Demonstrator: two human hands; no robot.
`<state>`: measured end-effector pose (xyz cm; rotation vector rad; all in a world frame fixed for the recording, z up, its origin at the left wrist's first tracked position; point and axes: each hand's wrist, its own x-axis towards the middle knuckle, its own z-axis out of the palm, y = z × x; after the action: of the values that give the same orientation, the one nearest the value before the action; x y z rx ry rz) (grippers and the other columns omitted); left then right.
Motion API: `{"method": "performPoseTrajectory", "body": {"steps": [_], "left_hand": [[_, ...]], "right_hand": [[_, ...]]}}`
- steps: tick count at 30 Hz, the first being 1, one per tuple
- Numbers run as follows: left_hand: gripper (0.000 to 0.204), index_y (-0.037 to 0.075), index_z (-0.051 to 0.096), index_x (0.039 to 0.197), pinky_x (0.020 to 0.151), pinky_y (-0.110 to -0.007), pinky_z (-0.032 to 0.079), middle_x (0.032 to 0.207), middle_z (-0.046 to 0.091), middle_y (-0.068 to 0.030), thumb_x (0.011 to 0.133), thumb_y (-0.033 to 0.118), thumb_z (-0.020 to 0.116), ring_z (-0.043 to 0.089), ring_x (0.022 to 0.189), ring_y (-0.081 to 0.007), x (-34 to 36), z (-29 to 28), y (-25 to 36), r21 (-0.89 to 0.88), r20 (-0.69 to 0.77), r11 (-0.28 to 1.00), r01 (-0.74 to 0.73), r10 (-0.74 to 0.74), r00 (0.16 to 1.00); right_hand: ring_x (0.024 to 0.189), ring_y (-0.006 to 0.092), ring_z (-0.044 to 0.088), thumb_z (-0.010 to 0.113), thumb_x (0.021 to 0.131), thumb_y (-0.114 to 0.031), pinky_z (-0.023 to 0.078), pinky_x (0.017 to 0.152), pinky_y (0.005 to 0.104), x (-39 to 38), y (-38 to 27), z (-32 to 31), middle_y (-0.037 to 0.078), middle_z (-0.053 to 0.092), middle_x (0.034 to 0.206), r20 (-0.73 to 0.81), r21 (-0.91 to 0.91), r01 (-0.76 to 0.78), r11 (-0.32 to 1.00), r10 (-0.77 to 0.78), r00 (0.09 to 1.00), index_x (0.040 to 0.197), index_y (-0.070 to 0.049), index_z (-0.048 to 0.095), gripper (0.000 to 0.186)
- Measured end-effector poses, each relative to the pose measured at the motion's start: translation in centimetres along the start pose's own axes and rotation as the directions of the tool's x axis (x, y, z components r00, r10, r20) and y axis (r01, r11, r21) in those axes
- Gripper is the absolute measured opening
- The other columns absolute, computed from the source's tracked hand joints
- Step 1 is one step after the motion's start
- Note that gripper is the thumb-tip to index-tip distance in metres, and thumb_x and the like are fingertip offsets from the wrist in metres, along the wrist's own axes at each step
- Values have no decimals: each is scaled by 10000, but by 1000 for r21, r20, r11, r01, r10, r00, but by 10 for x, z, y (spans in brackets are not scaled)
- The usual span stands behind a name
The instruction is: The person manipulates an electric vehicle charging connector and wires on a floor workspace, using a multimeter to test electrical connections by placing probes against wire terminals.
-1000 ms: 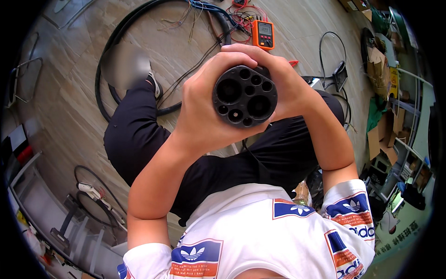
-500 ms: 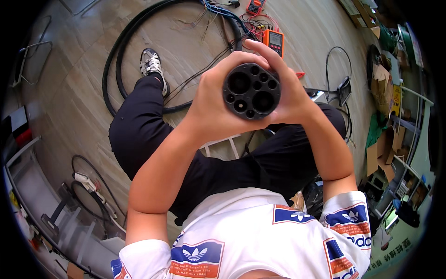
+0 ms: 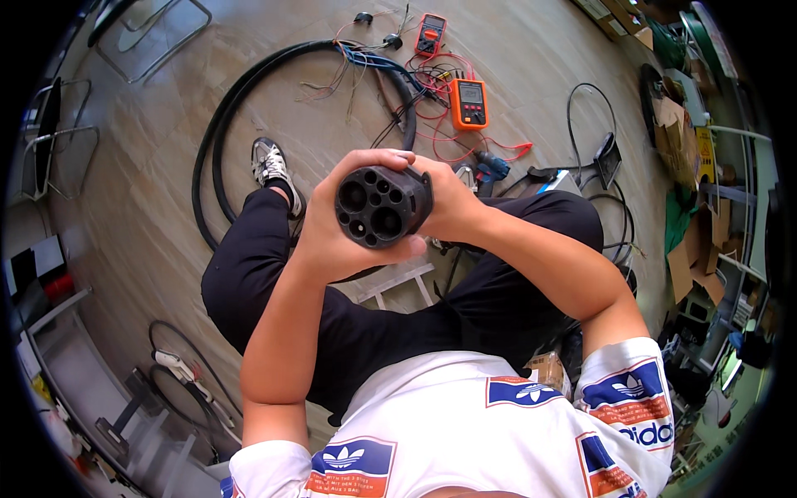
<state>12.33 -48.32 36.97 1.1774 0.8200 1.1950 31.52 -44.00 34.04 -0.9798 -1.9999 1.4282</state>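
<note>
a: item, left to right?
b: left hand wrapped around black plug, held above the lap; right hand clamped on its back.
a: handling note?
b: keep the socket face level, thumbs off the holes.

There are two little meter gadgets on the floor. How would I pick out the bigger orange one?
Start at the thick black cable loop on the wooden floor, beyond the black connector plug held in both hands. At the loop's right edge, amid red leads, lies the orange meter. Its grey screen and brighter, larger case distinguish it from the darker meter farther off.
</note>
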Motion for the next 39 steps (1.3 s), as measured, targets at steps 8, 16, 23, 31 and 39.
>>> {"method": "performPoseTrajectory", "body": {"steps": [8,16,23,31,39], "left_hand": [[825,55,587,1310,1065,-340,472,1348,630,-136,582,87,973,601,1245,-207,-3,2,-1,49,48,995,91,-94,994],[744,55,619,1265,971,-295,518,1156,692,-71,606,141,954,663,1072,-132,-4,9,-1,106,-9,994,35,-34,999],[815,32,545,1351,978,-307,516,1221,646,-104,656,144,956,645,1101,-168,-4,6,0,196,-34,967,165,-161,986],[833,15,515,1356,899,-366,551,1121,690,-182,689,297,927,699,1055,-283,2,-8,18,591,-154,744,311,-275,949],[796,6,485,1394,956,-444,510,1220,620,-265,757,296,864,636,1115,-421,-12,-24,28,790,-199,574,213,-88,976]], "right_hand": [[1004,384,678,860,685,-108,542,860,409,-7,10,0,180,689,1057,-52,-5,-9,1000,9,999,1166,-37,644,532],[983,359,677,864,696,-152,545,845,411,-8,11,-2,163,681,1046,-34,-37,-20,999,19,999,1144,-43,653,507],[975,363,678,872,679,-139,535,840,405,-8,24,-4,168,684,1036,-13,-71,-57,996,57,998,1119,-35,663,499],[981,415,660,841,645,-92,522,828,436,-1,39,10,205,671,1012,-70,-94,-135,986,129,989,1071,-13,642,476],[980,427,654,787,651,-84,521,828,454,18,37,31,217,670,1000,-63,-187,-204,961,195,979,1036,-22,643,415]]}}
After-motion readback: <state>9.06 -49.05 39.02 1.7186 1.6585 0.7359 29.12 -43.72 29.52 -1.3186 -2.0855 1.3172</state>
